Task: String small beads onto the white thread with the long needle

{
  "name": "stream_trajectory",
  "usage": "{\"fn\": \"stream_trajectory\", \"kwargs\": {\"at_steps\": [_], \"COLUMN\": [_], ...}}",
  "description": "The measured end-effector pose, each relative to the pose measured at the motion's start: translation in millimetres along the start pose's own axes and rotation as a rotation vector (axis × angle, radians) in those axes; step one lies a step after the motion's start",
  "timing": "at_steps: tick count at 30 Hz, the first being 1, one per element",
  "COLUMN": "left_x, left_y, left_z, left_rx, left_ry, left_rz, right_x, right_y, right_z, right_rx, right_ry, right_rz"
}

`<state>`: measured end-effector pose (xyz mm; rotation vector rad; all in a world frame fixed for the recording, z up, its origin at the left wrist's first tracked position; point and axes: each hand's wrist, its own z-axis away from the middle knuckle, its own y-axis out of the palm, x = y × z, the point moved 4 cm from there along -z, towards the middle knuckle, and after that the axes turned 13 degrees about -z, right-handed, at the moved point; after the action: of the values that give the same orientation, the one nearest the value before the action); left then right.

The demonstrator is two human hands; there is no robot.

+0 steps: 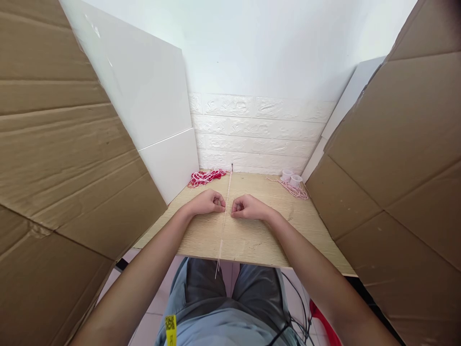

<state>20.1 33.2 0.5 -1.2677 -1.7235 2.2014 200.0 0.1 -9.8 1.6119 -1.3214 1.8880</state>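
Observation:
A thin pale cord (228, 190) runs from a small dark peg at the back of the table over the wooden top, and its loose ends hang past the front edge. My left hand (208, 202) is closed just left of the cord, thumb and fingertips pinched together and touching or almost touching it. On the other side my right hand (249, 207) is also closed in a pinch, its fingertips a small gap from the cord. Whatever thin thread either pinch may hold is too fine to make out.
Red and pink-white cord (207, 178) lies bundled at the back left. Two small clear cups (295, 181) stand back right beside a pale pink cord bundle (296, 191). Cardboard panels (403, 192) flank the wooden table (259, 240). Black cables (306, 312) hang below right.

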Motion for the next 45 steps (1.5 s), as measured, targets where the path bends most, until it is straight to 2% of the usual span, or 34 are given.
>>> {"fn": "stream_trajectory", "kwargs": {"at_steps": [9,14,18,22,27,30,33,35,39,42,45], "left_x": [-5.7,-5.6,-6.4,-2.8,14.6,28.2,36.1,37.9,37.8,36.2,29.3], "left_y": [-1.8,-2.0,-5.0,-7.8,-13.0,-21.0,-27.5,-28.7,-30.1,-30.6,-27.3], "left_z": [2.8,2.8,2.5,0.3,-4.9,-1.7,4.5,6.4,5.9,4.6,2.5], "left_rx": [0.028,0.030,-0.024,-0.142,-0.339,-0.431,-0.443,-0.419,-0.453,-0.488,-0.438], "left_ry": [0.031,0.015,0.001,-0.048,-0.198,-0.433,-0.617,-0.654,-0.610,-0.546,-0.411], "left_rz": [-0.064,-0.023,0.013,-0.039,-0.140,-0.263,-0.336,-0.349,-0.336,-0.247,-0.106], "right_x": [-3.8,-4.6,-3.5,-3.9,-4.3,-3.3,-1.6,-1.1,-2.5,-4.3,-5.7], "right_y": [0.2,0.1,0.1,-0.1,0.1,0.0,-0.2,-0.4,-0.7,-0.9,-1.1], "right_z": [-2.0,-1.6,-1.1,-1.3,-1.4,-1.2,-0.7,-0.4,-0.6,-1.2,-1.7], "right_rx": [-0.020,-0.022,-0.018,-0.018,-0.009,-0.005,-0.005,-0.006,-0.021,-0.043,-0.068], "right_ry": [-0.005,-0.005,-0.030,-0.036,-0.029,-0.019,-0.015,-0.008,0.020,0.027,0.024], "right_rz": [-0.011,-0.020,-0.030,-0.028,-0.029,-0.027,-0.023,-0.019,-0.001,0.010,0.010]}}
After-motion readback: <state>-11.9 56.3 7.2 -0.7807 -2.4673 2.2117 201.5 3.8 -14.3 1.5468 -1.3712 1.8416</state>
